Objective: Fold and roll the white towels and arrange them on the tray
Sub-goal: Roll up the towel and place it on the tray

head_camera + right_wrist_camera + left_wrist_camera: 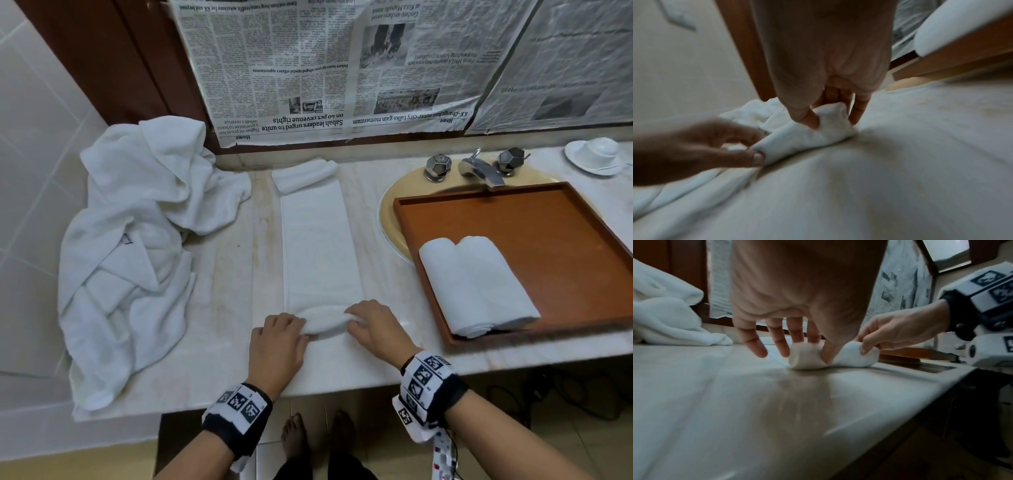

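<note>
Left of the tray, where two rolled towels already lie, a folded towel stretches flat for rolling; left hand and right hand pinch its started roll, keeping it tight.

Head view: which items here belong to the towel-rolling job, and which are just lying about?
Job:
- folded towel strip, near end rolled by left hand and right hand
- two rolled towels
- wooden tray
- unfolded towel heap

Lying about:
- faucet
- cup and saucer
- newspaper
</note>
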Demonstrator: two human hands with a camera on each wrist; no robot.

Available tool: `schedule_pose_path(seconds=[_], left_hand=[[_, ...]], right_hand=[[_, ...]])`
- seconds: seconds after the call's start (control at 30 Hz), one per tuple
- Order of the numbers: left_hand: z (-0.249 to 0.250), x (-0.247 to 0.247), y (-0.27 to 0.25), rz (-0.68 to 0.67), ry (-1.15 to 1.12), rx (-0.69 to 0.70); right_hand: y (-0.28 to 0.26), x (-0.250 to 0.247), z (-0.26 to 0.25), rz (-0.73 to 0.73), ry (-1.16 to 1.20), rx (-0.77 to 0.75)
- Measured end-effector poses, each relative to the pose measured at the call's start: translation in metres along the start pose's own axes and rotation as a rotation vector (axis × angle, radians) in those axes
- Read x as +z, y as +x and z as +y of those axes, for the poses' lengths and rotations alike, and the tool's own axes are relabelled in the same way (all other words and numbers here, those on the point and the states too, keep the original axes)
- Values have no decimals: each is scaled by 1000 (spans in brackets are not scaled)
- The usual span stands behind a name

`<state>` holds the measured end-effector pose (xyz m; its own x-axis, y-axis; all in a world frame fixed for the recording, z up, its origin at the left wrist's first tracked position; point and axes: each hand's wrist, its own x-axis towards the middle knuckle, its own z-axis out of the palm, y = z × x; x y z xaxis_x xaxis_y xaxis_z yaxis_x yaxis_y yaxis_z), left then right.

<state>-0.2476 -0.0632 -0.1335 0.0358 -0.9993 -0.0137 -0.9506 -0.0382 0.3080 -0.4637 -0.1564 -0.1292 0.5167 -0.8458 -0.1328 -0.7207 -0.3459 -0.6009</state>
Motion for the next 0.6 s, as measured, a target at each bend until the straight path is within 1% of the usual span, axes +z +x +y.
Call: schedule_pose_path(seconds=[0.07,0.1,0.13,0.17,0.23,0.3,0.4,0.5,0.53,0.6], left_hand=[[-7,1,5,-40,-109,-82],[-9,0,8,-88,-181,-119],[-11,-1,12,-123,-254,-148],[-13,-3,16,-130,-326,-162],[-15,-6,22,-129,-439,-194],[-14,-7,26,-132,-498,-235],[-10,-5,28,-87,-526,-280],[-7,-6,29,-17,-496,-315],[-5,-6,30,-10,-449,-300],[-4,-5,31,-4,-271,-186]], right_hand=[[1,-6,4,-44,83,36],[2,-7,6,-57,98,42],[3,-8,8,-63,106,49],[5,-7,9,-67,115,64],[5,-4,9,-42,126,63],[4,0,9,6,123,2],[4,4,8,68,81,-91],[4,9,7,101,-34,-106],[5,10,6,92,-109,-113],[5,10,6,88,-225,-159]])
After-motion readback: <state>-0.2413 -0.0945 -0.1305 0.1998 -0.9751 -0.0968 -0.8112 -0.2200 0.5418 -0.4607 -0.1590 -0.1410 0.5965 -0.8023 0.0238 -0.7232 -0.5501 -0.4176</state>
